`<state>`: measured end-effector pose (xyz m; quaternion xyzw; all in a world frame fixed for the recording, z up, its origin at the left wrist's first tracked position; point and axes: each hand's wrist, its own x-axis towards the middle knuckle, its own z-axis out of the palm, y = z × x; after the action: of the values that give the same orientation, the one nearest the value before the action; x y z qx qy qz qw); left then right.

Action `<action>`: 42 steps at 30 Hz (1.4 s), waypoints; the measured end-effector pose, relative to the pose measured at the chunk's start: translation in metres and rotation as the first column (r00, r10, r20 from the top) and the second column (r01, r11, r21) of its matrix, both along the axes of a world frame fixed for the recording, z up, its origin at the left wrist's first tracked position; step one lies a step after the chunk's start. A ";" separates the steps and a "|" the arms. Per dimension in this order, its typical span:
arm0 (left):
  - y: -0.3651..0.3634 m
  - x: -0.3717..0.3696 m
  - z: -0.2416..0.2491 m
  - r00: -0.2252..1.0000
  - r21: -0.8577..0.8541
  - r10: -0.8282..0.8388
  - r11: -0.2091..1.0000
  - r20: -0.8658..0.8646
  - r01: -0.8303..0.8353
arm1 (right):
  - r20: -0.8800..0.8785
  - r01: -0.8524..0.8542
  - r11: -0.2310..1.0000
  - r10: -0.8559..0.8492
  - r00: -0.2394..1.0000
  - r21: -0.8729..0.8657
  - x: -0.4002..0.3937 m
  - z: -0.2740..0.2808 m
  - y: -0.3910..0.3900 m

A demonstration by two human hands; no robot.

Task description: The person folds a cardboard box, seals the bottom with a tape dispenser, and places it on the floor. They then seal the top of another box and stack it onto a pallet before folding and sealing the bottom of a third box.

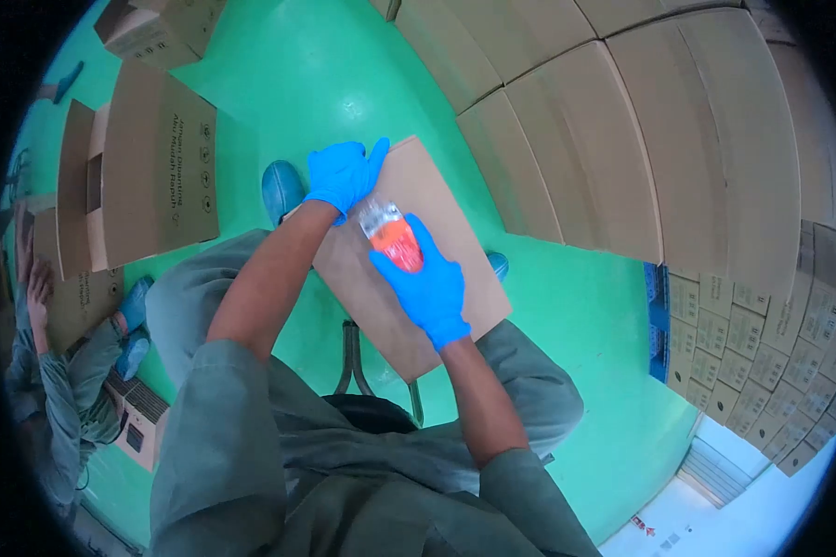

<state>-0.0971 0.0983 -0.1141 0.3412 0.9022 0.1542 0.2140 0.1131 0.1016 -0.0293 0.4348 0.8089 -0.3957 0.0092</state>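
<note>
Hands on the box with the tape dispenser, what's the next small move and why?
Probably draw the orange tape dispenser along the top of the cardboard box toward the body. The right hand grips it against the top, and the left hand presses the far edge, steadying the box.

Blue-gloved left hand [344, 176] and right hand [429, 283], orange packet [395, 239], brown cardboard [455, 269], green floor [344, 84].

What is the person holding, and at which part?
The right hand holds an orange tape dispenser by its rear end, against the cardboard box. The left hand steadies the box's far edge.
</note>
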 end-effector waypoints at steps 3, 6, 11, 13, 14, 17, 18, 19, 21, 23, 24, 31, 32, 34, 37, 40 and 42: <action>0.002 0.003 0.004 0.997 0.014 0.003 1.000 -0.076 -0.002 | 0.122 -0.017 0.999 0.013 0.992 0.027 0.067 0.016 -0.009; 0.004 0.005 0.004 0.994 0.018 0.000 1.000 -0.110 0.002 | 0.118 0.073 0.997 -0.074 0.990 0.014 0.163 0.017 -0.025; -0.002 0.017 0.009 0.960 0.104 -0.055 0.991 -0.276 0.087 | 0.264 0.094 0.996 -0.094 0.960 0.012 0.194 0.026 -0.030; 0.002 0.034 0.008 0.904 0.246 -0.031 0.958 -0.427 0.149 | 0.293 0.077 0.997 -0.069 0.953 -0.014 0.195 0.026 -0.028; 0.002 0.054 0.008 0.851 0.207 -0.052 0.961 -0.522 0.185 | 0.278 0.097 0.995 -0.091 0.956 -0.006 0.197 0.024 -0.030; -0.006 0.138 0.016 0.884 0.117 -0.262 0.937 -0.387 0.329 | 0.190 0.108 0.994 -0.102 0.976 -0.021 0.203 0.016 -0.031; -0.009 0.165 0.020 0.878 0.113 -0.274 0.933 -0.393 0.341 | 0.135 0.092 0.996 -0.092 0.987 0.010 0.208 0.008 -0.032; -0.013 0.192 0.023 0.884 0.108 -0.320 0.921 -0.340 0.375 | 0.085 0.079 0.996 -0.082 0.993 0.041 0.213 0.004 -0.035; -0.015 0.209 0.022 0.886 0.100 -0.377 0.904 -0.270 0.415 | 0.131 0.086 0.996 -0.089 0.987 0.025 0.211 0.005 -0.032; -0.009 0.193 0.023 0.882 0.138 -0.353 0.901 -0.313 0.410 | 0.150 0.097 0.995 -0.095 0.984 -0.001 0.203 0.004 -0.033; -0.002 0.181 0.024 0.876 0.133 -0.359 0.899 -0.323 0.418 | 0.138 0.103 0.995 -0.102 0.985 -0.003 0.192 -0.001 -0.030; 0.023 0.118 0.024 0.806 0.046 -0.421 0.875 -0.417 0.481 | 0.200 0.208 0.960 -0.170 0.965 -0.188 0.127 0.010 -0.016; 0.025 0.116 0.024 0.809 0.043 -0.419 0.878 -0.412 0.477 | 0.188 0.198 0.968 -0.167 0.968 -0.157 0.138 0.007 -0.020; 0.028 0.116 0.025 0.809 0.040 -0.419 0.879 -0.412 0.476 | 0.190 0.186 0.974 -0.160 0.969 -0.129 0.171 0.001 -0.031; 0.031 0.115 0.022 0.813 0.036 -0.415 0.883 -0.408 0.469 | 0.249 0.135 0.991 -0.126 0.960 -0.020 0.225 -0.019 -0.045; 0.028 0.115 0.021 0.808 0.033 -0.415 0.882 -0.418 0.471 | 0.369 0.161 0.982 -0.113 0.922 -0.100 0.243 -0.053 -0.051; 0.028 0.116 0.022 0.793 0.035 -0.429 0.871 -0.433 0.491 | 0.338 0.128 0.988 -0.092 0.937 -0.086 0.227 -0.089 -0.042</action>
<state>0.0187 0.1259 -0.0924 0.5899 0.8024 0.0872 0.0250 0.3405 0.0593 -0.1180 0.5389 0.7477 -0.3590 0.1470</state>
